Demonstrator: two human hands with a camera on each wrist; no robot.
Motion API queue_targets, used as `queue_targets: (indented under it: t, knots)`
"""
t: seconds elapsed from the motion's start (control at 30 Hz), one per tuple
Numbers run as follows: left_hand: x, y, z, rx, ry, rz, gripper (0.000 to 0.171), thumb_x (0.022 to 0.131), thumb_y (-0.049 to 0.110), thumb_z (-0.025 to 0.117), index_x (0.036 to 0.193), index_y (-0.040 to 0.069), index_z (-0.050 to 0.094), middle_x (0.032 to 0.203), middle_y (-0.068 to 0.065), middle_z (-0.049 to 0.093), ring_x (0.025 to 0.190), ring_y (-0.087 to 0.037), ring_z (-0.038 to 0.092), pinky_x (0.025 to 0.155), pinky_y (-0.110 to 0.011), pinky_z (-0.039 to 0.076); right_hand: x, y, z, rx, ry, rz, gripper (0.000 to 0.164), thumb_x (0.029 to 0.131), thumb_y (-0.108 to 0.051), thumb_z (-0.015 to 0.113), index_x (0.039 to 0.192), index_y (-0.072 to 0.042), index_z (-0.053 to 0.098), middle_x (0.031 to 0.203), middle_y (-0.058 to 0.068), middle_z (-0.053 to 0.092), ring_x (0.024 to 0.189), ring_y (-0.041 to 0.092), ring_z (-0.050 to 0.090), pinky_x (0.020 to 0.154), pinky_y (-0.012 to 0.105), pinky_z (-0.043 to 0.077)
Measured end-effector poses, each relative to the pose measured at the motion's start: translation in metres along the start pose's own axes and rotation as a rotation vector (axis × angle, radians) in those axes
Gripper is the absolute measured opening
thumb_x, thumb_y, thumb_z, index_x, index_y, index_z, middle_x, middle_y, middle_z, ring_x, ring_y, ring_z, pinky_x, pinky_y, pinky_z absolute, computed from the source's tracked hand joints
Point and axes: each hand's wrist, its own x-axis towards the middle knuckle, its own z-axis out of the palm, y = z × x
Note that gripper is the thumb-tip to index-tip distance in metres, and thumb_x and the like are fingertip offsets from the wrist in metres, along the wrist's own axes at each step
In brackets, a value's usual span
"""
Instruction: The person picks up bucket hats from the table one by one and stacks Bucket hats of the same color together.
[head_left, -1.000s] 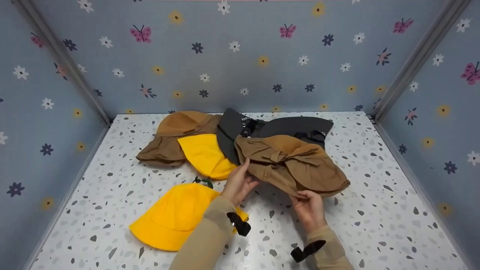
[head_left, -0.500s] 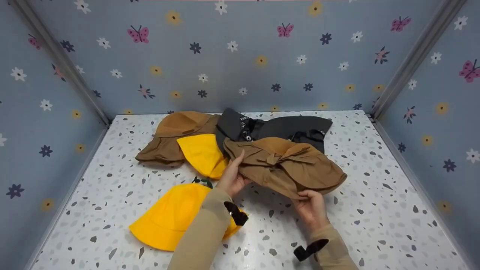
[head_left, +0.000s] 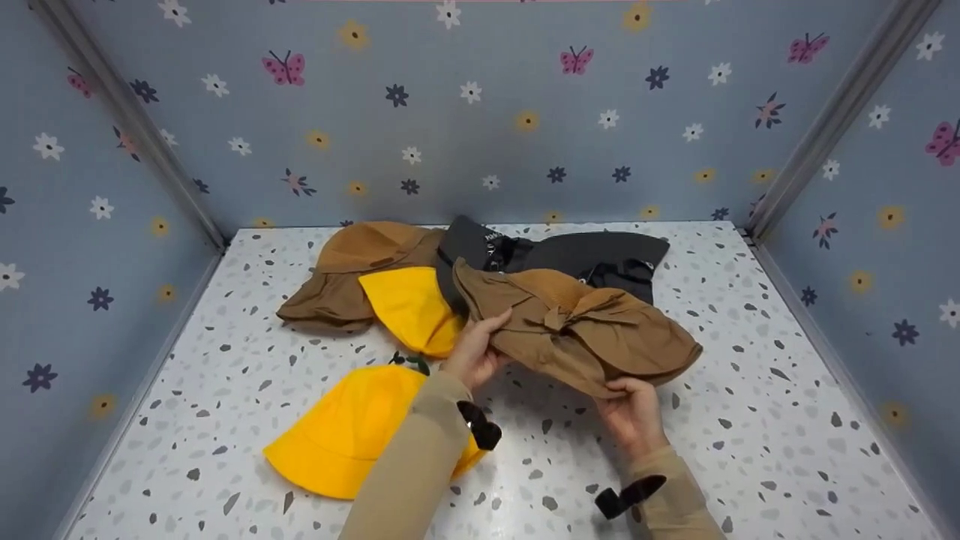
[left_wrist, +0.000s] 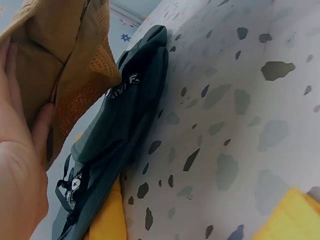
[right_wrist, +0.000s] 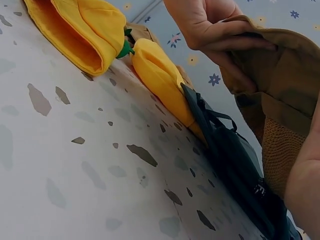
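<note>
Nearest, at the bottom of the head view, two beige sleeves (head_left: 409, 457) reach in over a white table speckled with grey chips (head_left: 780, 450). Beside the left one, partly hidden by it, lies a bright yellow fabric bucket hat (head_left: 345, 427) with a small green stem (head_left: 412, 363).

Just beyond, the right hand (head_left: 634, 416) pinches the near edge of a brown cloth hat with a wide floppy brim, a woven crown and a knotted bow (head_left: 622, 349). The left hand (head_left: 476, 356) grips the same brim at its left side, thumb on top — the fingers of both hands are bent in close on the cloth. The brown hat is held up off the table, tilted, its brim uneven.

The cloth looks soft and likely to sag, so handling it well calls for a light, equal pinch on each side, easing the brim outward without crushing the bow. A little more height would help it clear the pile behind.

There, a second yellow hat (head_left: 409, 304) touches dark grey headwear with stiff brims (head_left: 600, 251) — one cap or two, I cannot tell. Behind the second yellow hat lies another brown hat (head_left: 367, 247), before a blue flowered wall (head_left: 480, 127).
</note>
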Motion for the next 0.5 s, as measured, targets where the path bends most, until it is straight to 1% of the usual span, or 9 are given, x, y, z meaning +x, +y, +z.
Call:
queue_targets:
  t: [0.1,0.23,0.37,0.5]
  knots:
    - [-0.003,-0.005,0.0,0.03,0.02,0.027,0.046,0.099,0.01,0.059,0.14,0.016,0.04,0.114,-0.01,0.064,0.092,-0.023,0.073,0.074,-0.039,0.062,0.0,-0.002,-0.002,0.019,0.001,-0.004,0.036,0.083,0.021,0.026,0.11,-0.002,0.032,0.105,0.009,0.049,0.092,0.022,0.061,0.075,0.034,0.058]
    - [-0.006,-0.009,0.001,0.092,0.026,0.064,0.053,0.099,0.008,0.059,0.145,0.019,0.035,0.119,-0.009,0.061,0.093,-0.022,0.072,0.075,-0.037,0.062,0.0,-0.006,-0.003,0.014,0.008,-0.012,0.034,0.083,0.021,0.026,0.107,-0.004,0.031,0.103,0.008,0.047,0.088,0.021,0.059,0.07,0.032,0.056]
    - [-0.009,-0.013,0.001,0.137,0.013,0.116,0.059,0.099,0.008,0.06,0.148,0.019,0.031,0.122,-0.009,0.059,0.093,-0.019,0.071,0.077,-0.035,0.061,0.001,-0.01,-0.003,-0.026,0.015,-0.015,0.038,0.085,0.019,0.027,0.113,-0.006,0.03,0.109,0.006,0.046,0.09,0.019,0.059,0.072,0.031,0.056]
    - [-0.014,-0.016,0.0,0.194,0.002,0.159,0.065,0.098,0.009,0.06,0.151,0.022,0.026,0.119,-0.008,0.061,0.086,-0.017,0.072,0.071,-0.032,0.061,0.002,-0.012,-0.004,-0.066,-0.002,-0.015,0.039,0.088,0.016,0.027,0.12,-0.006,0.031,0.112,0.008,0.052,0.092,0.021,0.065,0.076,0.035,0.058]
